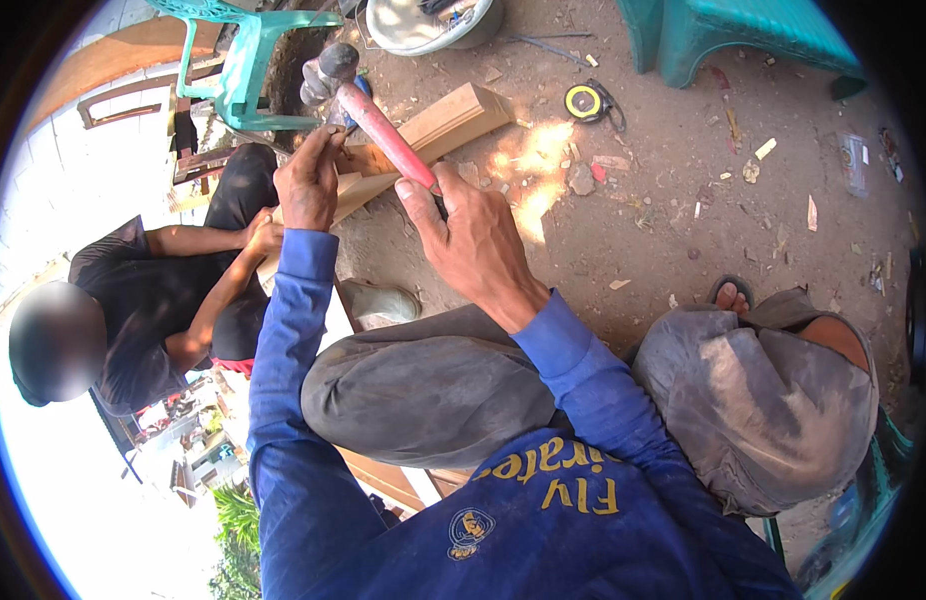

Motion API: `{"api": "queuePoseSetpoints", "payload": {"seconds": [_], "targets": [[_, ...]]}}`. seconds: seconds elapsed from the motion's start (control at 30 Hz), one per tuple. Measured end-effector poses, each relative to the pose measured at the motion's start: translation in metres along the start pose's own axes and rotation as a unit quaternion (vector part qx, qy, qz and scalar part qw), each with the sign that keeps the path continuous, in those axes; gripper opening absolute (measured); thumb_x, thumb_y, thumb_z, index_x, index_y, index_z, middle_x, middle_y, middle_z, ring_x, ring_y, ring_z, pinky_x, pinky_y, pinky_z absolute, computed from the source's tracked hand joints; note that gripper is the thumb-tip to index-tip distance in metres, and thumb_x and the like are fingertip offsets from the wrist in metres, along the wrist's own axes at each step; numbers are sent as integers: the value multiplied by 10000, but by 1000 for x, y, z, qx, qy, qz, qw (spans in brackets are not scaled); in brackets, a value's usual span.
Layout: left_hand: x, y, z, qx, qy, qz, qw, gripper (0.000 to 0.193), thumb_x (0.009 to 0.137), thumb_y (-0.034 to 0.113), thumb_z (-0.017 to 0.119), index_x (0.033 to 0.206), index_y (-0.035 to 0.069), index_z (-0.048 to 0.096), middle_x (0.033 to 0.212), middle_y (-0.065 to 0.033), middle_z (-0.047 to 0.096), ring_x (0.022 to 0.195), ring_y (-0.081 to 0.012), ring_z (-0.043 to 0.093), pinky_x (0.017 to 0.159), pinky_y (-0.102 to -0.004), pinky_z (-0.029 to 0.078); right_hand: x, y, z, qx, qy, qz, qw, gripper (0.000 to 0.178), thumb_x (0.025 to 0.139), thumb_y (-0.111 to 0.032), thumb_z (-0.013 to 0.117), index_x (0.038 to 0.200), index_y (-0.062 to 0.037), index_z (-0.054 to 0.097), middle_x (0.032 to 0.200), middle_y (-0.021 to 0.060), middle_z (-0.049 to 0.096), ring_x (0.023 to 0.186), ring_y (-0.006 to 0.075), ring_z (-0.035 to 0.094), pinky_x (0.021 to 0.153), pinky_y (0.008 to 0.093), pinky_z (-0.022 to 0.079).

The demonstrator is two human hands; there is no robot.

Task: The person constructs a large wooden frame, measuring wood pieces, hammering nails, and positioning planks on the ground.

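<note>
My right hand (pixel 478 240) is wrapped round the red handle of a hammer (pixel 385 137). The dark, worn hammer head points up and to the left, raised over a wooden beam (pixel 465 118). Close to the left of the handle, my left hand (pixel 308 182) is closed in a pinch at the beam. Whatever its fingertips hold is too small to make out. The beam runs diagonally from the upper middle down to the left, and part of it is hidden behind my left hand and forearm.
A person in dark clothes (pixel 163 310) sits at the left, hands near the wood. Green plastic chairs (pixel 253 65) stand at the upper left and upper right. A bucket (pixel 453 35) is at the top. A yellow-and-black tape measure (pixel 584 102) lies on the dirt among wood scraps.
</note>
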State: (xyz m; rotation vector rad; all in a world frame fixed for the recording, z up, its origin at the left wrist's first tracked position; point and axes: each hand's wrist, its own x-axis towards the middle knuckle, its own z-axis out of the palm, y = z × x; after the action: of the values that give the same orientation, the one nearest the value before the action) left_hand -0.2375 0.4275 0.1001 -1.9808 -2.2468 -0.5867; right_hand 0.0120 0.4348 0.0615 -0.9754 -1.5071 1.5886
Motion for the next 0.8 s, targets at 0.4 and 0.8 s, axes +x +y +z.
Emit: {"api": "queuePoseSetpoints", "payload": {"seconds": [0.4, 0.8], "targets": [[4, 5, 2, 1, -15, -50, 999, 146, 937, 176, 714, 1027, 69, 758, 758, -117, 721, 682, -223, 723, 653, -321, 543, 14, -29, -17, -14, 9, -13, 1000, 436, 1033, -391, 546, 910, 26, 581, 629, 240, 616, 614, 435, 654, 564, 507, 515], [0, -4, 5, 16, -6, -16, 1000, 146, 944, 184, 702, 1018, 72, 759, 767, -143, 713, 691, -247, 723, 651, -321, 538, 10, -13, -5, -60, 24, -37, 997, 464, 1042, -419, 533, 960, 35, 587, 614, 253, 588, 584, 440, 630, 535, 525, 454]]}}
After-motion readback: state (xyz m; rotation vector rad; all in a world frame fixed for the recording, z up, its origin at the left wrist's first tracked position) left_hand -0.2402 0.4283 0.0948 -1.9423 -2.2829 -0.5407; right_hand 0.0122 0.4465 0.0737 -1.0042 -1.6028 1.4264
